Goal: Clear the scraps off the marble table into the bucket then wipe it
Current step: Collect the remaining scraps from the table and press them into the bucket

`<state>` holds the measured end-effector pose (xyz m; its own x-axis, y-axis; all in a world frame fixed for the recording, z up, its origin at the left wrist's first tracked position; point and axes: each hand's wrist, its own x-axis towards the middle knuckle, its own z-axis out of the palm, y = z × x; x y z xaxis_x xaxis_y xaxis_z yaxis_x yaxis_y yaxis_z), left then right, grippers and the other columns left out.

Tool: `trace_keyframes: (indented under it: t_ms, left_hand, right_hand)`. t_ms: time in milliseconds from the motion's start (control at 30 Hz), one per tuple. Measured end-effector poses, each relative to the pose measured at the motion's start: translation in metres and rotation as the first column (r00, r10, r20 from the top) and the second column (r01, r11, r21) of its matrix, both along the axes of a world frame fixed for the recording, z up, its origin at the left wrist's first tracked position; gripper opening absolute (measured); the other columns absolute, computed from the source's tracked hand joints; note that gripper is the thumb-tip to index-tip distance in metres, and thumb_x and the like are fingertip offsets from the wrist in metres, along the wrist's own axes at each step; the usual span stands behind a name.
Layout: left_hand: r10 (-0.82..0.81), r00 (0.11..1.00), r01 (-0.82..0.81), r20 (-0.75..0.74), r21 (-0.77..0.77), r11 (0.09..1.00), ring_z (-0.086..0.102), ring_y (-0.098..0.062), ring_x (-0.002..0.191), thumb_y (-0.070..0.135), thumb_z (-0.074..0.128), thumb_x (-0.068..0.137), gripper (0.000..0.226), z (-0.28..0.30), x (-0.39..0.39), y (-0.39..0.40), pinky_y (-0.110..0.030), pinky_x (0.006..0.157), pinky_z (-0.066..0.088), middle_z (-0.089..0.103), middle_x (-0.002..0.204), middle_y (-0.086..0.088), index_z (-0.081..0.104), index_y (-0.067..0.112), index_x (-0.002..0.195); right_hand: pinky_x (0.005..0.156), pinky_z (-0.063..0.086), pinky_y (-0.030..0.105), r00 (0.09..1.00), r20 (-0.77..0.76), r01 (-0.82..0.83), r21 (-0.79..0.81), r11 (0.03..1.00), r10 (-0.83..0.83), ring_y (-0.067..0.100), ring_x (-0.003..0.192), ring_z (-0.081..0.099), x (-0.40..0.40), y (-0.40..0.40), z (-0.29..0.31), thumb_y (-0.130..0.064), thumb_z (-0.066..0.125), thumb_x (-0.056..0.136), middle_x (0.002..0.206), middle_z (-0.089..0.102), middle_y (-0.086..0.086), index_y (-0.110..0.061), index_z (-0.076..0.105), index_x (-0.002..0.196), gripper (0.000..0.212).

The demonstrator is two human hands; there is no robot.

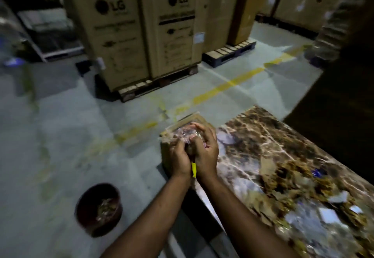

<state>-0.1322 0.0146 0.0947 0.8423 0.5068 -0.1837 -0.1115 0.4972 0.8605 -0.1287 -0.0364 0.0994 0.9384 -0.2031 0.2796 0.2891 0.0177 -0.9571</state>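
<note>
Scraps still lying: brownish crumbly scraps [291, 179] and pale flat paper bits [327, 215] are spreading over the near right part of the brown veined marble table [263, 142].
Bucket: the dark round bucket [99, 209] is standing on the grey concrete floor [66, 128], off the table's left edge and well apart from it, already holding some tan scraps.
Left hand: the left hand [179, 156] is curling closed around a crinkly clear plastic wad [182, 136] at the table's far left corner.
Right hand: the right hand [206, 148] is cupping over the same wad, fingers bent; a yellow strip [193, 168] is poking out between the two palms.
Under the wad: a tan cardboard piece [194, 121] is jutting past the corner.
Handling, as a guess: the wad looks light, soft and springy, so squeezing it from both sides should be working; the crumbs look loose and will likely need sweeping toward the edge.
Far: tall brown cardboard cartons [129, 29] are standing on pallets.
</note>
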Motion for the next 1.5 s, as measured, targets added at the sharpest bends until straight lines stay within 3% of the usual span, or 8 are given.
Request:
trace_keyframes:
  t_ms: [367, 500, 867, 1067, 1167, 1267, 1400, 1500]
  left_hand:
    - [0.263, 0.964, -0.264, -0.039, -0.052, 0.963, 0.066, -0.013, 0.076, 0.007, 0.043, 0.077, 0.046, -0.047, -0.079, 0.311, -0.022, 0.071, 0.053, 0.062, 0.091, -0.027, 0.075, 0.018, 0.108]
    - [0.319, 0.939, -0.323, -0.132, -0.011, 0.946, 0.063, -0.038, 0.117, 0.023, 0.049, 0.078, 0.047, -0.086, -0.102, 0.383, -0.056, 0.106, 0.046, 0.068, 0.122, -0.021, 0.074, 0.021, 0.117]
    - [0.644, 0.613, -0.656, -0.458, 0.160, 0.738, 0.064, -0.020, 0.075, 0.018, 0.051, 0.074, 0.023, -0.349, -0.066, 0.484, -0.036, 0.071, 0.051, 0.071, 0.080, 0.000, 0.072, 0.022, 0.079]
    - [0.577, 0.494, -0.489, -0.651, 0.340, 0.803, 0.056, -0.032, 0.126, 0.051, 0.048, 0.087, 0.062, -0.539, -0.056, 0.492, -0.048, 0.113, 0.037, 0.064, 0.131, -0.016, 0.065, 0.008, 0.128]
    - [0.610, 0.562, -0.301, -0.559, 0.549, 0.780, 0.050, -0.018, 0.127, 0.024, 0.047, 0.098, 0.043, -0.600, -0.056, 0.500, -0.010, 0.113, 0.022, 0.061, 0.135, -0.021, 0.062, -0.001, 0.130]
    - [0.458, 0.720, -0.022, -0.521, 0.642, 0.766, 0.046, -0.018, 0.136, 0.030, 0.038, 0.103, 0.048, -0.665, -0.069, 0.519, -0.024, 0.119, 0.023, 0.052, 0.147, -0.010, 0.050, 0.009, 0.144]
    - [0.388, 0.599, 0.553, -0.701, 0.712, 0.433, 0.041, -0.038, 0.134, 0.028, 0.044, 0.085, 0.073, -0.708, -0.091, 0.526, -0.053, 0.112, 0.034, 0.041, 0.153, -0.015, 0.030, 0.019, 0.157]
    - [0.355, 0.582, 0.643, -0.732, 0.681, 0.350, 0.036, -0.036, 0.139, 0.020, 0.051, 0.068, 0.089, -0.697, -0.099, 0.524, -0.053, 0.114, 0.032, 0.038, 0.155, -0.016, 0.032, 0.010, 0.155]
  right_hand:
    - [0.096, 0.053, 0.058, 0.861, -0.262, -0.436, 0.061, 0.898, 0.436, 0.031, 0.105, 0.068, -0.049, 0.318, -0.066, -0.034, 0.058, 0.077, 0.113, 0.068, 0.015, -0.043, 0.075, 0.095, 0.026]
    - [0.093, 0.055, 0.059, 0.772, -0.350, -0.540, 0.076, 0.838, 0.530, 0.033, 0.105, 0.068, -0.061, 0.393, -0.105, -0.025, 0.055, 0.080, 0.113, 0.069, 0.016, -0.037, 0.077, 0.094, 0.029]
    - [0.102, 0.048, 0.050, 0.637, -0.482, -0.710, -0.063, 0.702, 0.601, 0.019, 0.112, 0.063, -0.021, 0.499, -0.359, -0.027, 0.057, 0.083, 0.108, 0.070, -0.010, -0.023, 0.077, 0.103, 0.029]
    - [0.105, 0.046, 0.055, 0.522, -0.534, -0.808, -0.061, 0.586, 0.665, 0.025, 0.116, 0.064, 0.003, 0.518, -0.556, -0.023, 0.057, 0.093, 0.118, 0.070, 0.013, -0.012, 0.075, 0.111, 0.028]
    - [0.105, 0.045, 0.056, 0.490, -0.501, -0.858, -0.135, 0.495, 0.713, 0.025, 0.117, 0.063, 0.014, 0.522, -0.633, -0.028, 0.050, 0.098, 0.121, 0.068, 0.009, -0.014, 0.071, 0.117, 0.032]
    - [0.107, 0.041, 0.052, 0.462, -0.488, -0.870, -0.411, 0.271, 0.741, 0.021, 0.125, 0.053, 0.029, 0.517, -0.676, -0.028, 0.039, 0.104, 0.132, 0.064, -0.002, -0.023, 0.063, 0.131, 0.036]
    - [0.114, 0.026, 0.053, 0.328, -0.641, -0.756, -0.619, -0.214, 0.694, 0.027, 0.149, 0.024, 0.049, 0.499, -0.701, -0.028, 0.042, 0.092, 0.166, 0.031, -0.002, -0.028, 0.040, 0.155, 0.063]
    - [0.117, 0.026, 0.056, 0.301, -0.662, -0.720, -0.630, -0.292, 0.687, 0.031, 0.151, 0.019, 0.054, 0.493, -0.697, -0.026, 0.048, 0.085, 0.169, 0.021, 0.002, -0.025, 0.035, 0.157, 0.073]
